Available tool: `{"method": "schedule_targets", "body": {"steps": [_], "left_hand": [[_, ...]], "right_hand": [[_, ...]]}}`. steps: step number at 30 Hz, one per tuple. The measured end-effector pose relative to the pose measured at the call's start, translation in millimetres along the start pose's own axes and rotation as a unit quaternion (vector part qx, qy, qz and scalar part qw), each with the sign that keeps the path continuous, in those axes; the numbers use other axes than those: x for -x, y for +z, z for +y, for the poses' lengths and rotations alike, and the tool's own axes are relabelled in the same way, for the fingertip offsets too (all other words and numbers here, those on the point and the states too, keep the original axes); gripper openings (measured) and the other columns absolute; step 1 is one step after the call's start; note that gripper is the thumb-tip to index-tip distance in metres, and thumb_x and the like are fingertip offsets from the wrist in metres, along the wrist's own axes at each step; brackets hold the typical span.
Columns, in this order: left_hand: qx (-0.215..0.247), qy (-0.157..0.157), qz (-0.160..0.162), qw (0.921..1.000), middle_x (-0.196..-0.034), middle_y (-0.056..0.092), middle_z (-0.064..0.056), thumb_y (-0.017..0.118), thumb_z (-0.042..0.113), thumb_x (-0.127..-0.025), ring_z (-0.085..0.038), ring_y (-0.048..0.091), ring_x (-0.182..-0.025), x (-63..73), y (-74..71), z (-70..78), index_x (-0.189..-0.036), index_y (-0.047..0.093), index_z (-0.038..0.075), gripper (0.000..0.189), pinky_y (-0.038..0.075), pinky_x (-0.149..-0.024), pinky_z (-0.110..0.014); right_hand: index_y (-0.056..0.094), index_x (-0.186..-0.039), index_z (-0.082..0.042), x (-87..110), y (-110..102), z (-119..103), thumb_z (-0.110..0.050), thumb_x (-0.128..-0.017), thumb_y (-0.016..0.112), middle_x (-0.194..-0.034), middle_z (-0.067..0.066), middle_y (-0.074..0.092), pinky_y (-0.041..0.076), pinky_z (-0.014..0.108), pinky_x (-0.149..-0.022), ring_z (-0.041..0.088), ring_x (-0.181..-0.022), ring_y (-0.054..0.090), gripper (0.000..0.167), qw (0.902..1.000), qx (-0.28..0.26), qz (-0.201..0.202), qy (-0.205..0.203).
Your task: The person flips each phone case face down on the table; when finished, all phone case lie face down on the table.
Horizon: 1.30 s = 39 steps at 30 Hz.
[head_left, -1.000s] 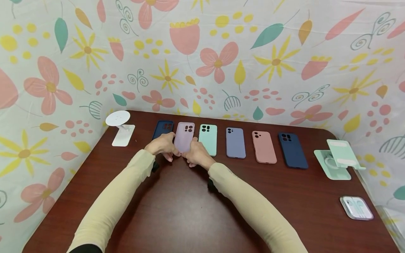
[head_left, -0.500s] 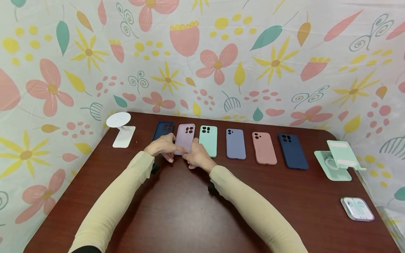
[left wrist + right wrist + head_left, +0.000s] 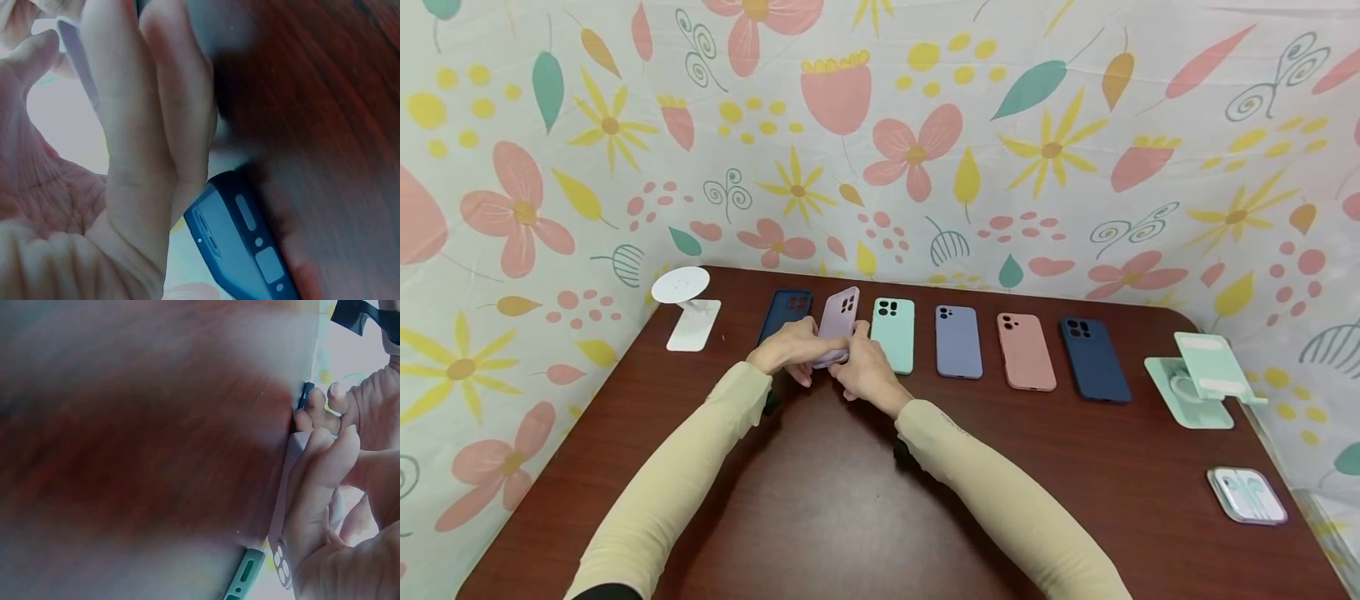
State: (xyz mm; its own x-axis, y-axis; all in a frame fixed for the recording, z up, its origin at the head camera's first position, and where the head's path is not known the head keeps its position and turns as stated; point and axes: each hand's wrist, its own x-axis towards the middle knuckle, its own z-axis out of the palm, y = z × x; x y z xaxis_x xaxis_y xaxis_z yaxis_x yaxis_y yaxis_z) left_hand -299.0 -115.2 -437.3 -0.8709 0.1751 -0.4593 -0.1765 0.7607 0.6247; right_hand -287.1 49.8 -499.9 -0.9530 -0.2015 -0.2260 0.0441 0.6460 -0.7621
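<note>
A lilac phone case (image 3: 838, 315) stands tilted on the table, second from the left in a row of phone cases, its camera cutouts at the far end. My left hand (image 3: 790, 343) grips its near left part, thumb across its back. At its near right corner, my right hand (image 3: 867, 365) holds it between thumb and fingers. In the right wrist view, the lilac case (image 3: 282, 565) shows behind my right fingers. A dark blue case (image 3: 787, 307) lies left of my left hand, partly covered by it; a mint case (image 3: 895, 333) lies beside my right hand.
Rightward along the row lie a periwinkle case (image 3: 958, 340), a pink case (image 3: 1027, 350) and a navy case (image 3: 1095, 357). A white stand (image 3: 694, 325) is at the back left. A mint stand (image 3: 1187, 387) and boxed earphones (image 3: 1247, 495) sit at the right.
The lilac case was lying flat in the row; its right side has risen and it now tilts to the left. My left thumb has moved right across it.
</note>
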Motion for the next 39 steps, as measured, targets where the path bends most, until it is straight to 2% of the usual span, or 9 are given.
{"method": "schedule_targets", "body": {"steps": [3,9,12,18,23,28,33,36,39], "left_hand": [[-0.002,0.001,0.002,1.0,-0.087,0.065,-0.015,0.071,0.065,-0.09,-0.016,0.066,-0.045,-1.4,1.8,1.1,-0.113,0.055,0.003,0.068,0.068,-0.057,-0.034],[0.008,-0.001,-0.001,1.0,-0.065,0.057,-0.004,0.064,0.05,-0.087,-0.015,0.064,-0.045,-2.9,3.4,0.6,-0.075,0.055,0.012,0.041,0.067,-0.056,-0.033],[0.023,0.0,-0.012,0.9997,-0.065,0.061,-0.003,0.062,0.05,-0.087,-0.016,0.066,-0.05,-2.4,2.3,-2.0,-0.07,0.056,0.015,0.04,0.068,-0.058,-0.032],[0.057,0.016,-0.036,0.9976,-0.076,0.072,-0.012,0.065,0.064,-0.096,-0.015,0.071,-0.055,0.8,-0.7,-7.5,-0.093,0.07,0.007,0.058,0.069,-0.061,-0.032],[0.122,0.03,-0.063,0.9901,-0.073,0.075,-0.012,0.064,0.062,-0.1,-0.015,0.073,-0.057,-1.4,-1.4,-14.5,-0.109,0.075,-0.005,0.068,0.069,-0.061,-0.03],[0.183,0.024,-0.095,0.9782,-0.085,0.076,-0.012,0.06,0.059,-0.102,-0.018,0.075,-0.067,-2.1,-4.6,-19.3,-0.129,0.067,-0.006,0.07,0.068,-0.064,-0.028],[0.189,0.011,-0.113,0.9753,-0.096,0.074,-0.011,0.056,0.059,-0.106,-0.019,0.076,-0.074,2.8,-15.2,-22.3,-0.144,0.057,-0.004,0.074,0.067,-0.066,-0.027],[0.19,0.015,-0.104,0.976,-0.095,0.074,-0.011,0.058,0.055,-0.108,-0.018,0.075,-0.073,5.6,-22.4,-22.5,-0.15,0.052,-0.001,0.07,0.067,-0.066,-0.027],[0.202,0.033,-0.076,0.9758,-0.093,0.073,-0.01,0.063,0.046,-0.11,-0.016,0.074,-0.07,6.6,-28.3,-22.3,-0.156,0.046,0.004,0.064,0.067,-0.065,-0.027]], "right_hand": [[0.015,-0.167,-0.007,-1.6,2,3,-0.016,-0.099,0.075,-0.067,0.008,0.074,0.063,0.033,-0.051,0.021,-0.049,0.072,0.092,0.9999,0.008,0.003,-0.014],[0.017,-0.166,-0.008,0.9,2,3,-0.014,-0.097,0.075,-0.062,0.007,0.071,0.061,0.033,-0.049,0.02,-0.044,0.069,0.091,0.9992,0.012,0.017,-0.033],[0.017,-0.168,-0.004,11.9,-4,-7,-0.013,-0.099,0.076,-0.066,0.01,0.071,0.061,0.033,-0.05,0.021,-0.045,0.069,0.092,0.9995,-0.003,0.008,-0.031],[0.019,-0.17,0.004,30.8,-14,-28,-0.014,-0.101,0.077,-0.085,0.018,0.074,0.064,0.031,-0.052,0.018,-0.048,0.069,0.091,0.9996,-0.021,-0.01,-0.014],[0.024,-0.168,0.005,28.9,-14,-29,-0.014,-0.102,0.076,-0.081,0.016,0.073,0.064,0.03,-0.05,0.015,-0.047,0.067,0.086,0.9992,-0.032,-0.025,-0.006],[0.029,-0.166,0.004,24.6,-12,-26,-0.015,-0.103,0.074,-0.075,0.011,0.069,0.064,0.029,-0.051,0.015,-0.049,0.067,0.079,0.9981,-0.051,-0.036,-0.003],[0.031,-0.167,0.001,22.4,-12,-26,-0.019,-0.104,0.075,-0.075,0.01,0.069,0.065,0.03,-0.053,0.015,-0.05,0.067,0.08,0.998,-0.048,-0.042,0.004],[0.032,-0.167,0.001,20.0,-11,-26,-0.022,-0.103,0.076,-0.075,0.01,0.069,0.065,0.03,-0.053,0.015,-0.05,0.067,0.081,0.9983,-0.041,-0.041,0.01],[0.033,-0.167,0.0,16.7,-10,-27,-0.023,-0.103,0.077,-0.073,0.008,0.068,0.065,0.03,-0.053,0.015,-0.049,0.067,0.081,0.9982,-0.039,-0.042,0.019]]}}
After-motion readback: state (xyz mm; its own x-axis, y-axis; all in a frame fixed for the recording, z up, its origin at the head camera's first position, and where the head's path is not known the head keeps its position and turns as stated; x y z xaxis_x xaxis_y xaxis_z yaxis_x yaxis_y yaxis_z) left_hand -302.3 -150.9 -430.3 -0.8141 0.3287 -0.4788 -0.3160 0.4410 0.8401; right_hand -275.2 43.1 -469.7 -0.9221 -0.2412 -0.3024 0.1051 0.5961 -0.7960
